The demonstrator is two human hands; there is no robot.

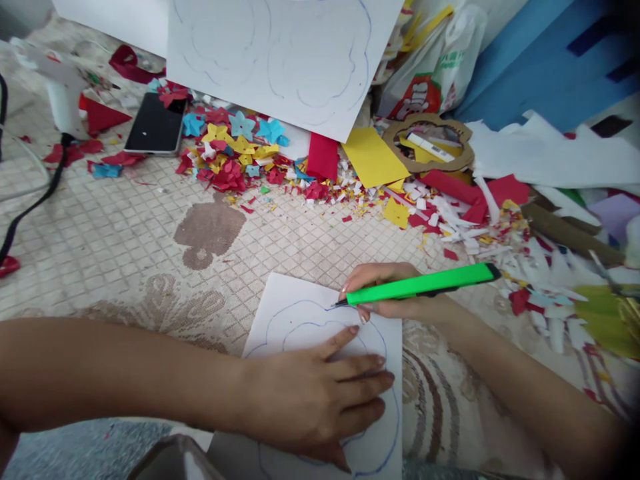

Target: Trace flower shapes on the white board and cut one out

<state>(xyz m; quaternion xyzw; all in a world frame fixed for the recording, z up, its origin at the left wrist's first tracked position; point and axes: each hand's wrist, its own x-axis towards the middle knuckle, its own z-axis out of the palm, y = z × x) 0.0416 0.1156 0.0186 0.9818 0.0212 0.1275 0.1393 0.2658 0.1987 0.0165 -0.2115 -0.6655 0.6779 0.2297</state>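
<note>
Spread flat over a white sheet (257, 333) at the table's near edge, my left hand (320, 387) presses the paper down with its fingers apart. Blue outlines of a scalloped flower shape run across this sheet, partly covered by the hand. My right hand (385, 287) grips a bright green utility knife (425, 281) near its front end. The knife's dark, pointed tip is on or just above the blue line near the top of the sheet. Its black rear end points to the right.
Paper scraps and star flowers (243, 125) lie across the back. Behind them are a large drawn sheet (320, 40), phone (155, 127), hot glue gun (63, 93), cardboard flower ring (463, 157) and plastic bag (435, 67). Scissors (607, 270) lie at the right.
</note>
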